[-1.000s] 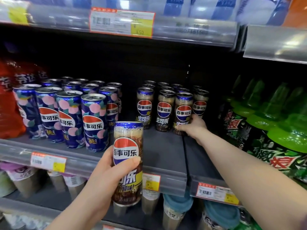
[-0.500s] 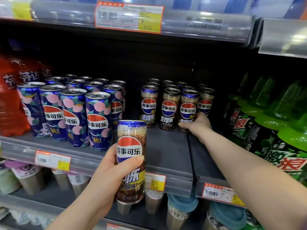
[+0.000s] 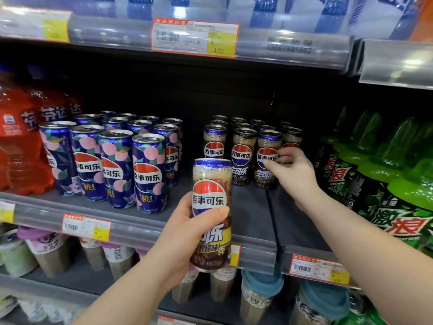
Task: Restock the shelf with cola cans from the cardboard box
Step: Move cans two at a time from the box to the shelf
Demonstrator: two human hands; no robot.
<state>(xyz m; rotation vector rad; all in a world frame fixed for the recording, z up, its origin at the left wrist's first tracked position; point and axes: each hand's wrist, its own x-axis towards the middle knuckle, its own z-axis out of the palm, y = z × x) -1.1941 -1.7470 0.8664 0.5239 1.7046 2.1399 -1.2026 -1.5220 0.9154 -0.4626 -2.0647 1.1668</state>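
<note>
1. On the grey metal shelf (image 3: 253, 221), a block of dark brown cola cans with blue rims (image 3: 241, 146) already stands several rows deep, well back from the front lip.
2. My left hand (image 3: 187, 233) is wrapped around one more tall brown cola can (image 3: 212, 207), held upright in front of the shelf edge and not yet set down.
3. My right hand (image 3: 293, 174) reaches in to the front row, thumb and fingers closed on the right-hand front can (image 3: 268, 156), which stands on the shelf.
4. To the left stands a separate group of navy cans with pink peach print (image 3: 117, 165); green-capped soda bottles (image 3: 398, 184) fill the right side.
5. The cardboard box is out of view, so I cannot tell how many cans remain in it.
6. I judge the restock partly done: bare shelf lies open in front of the brown cans, with room for the can I hold and more rows.
</note>
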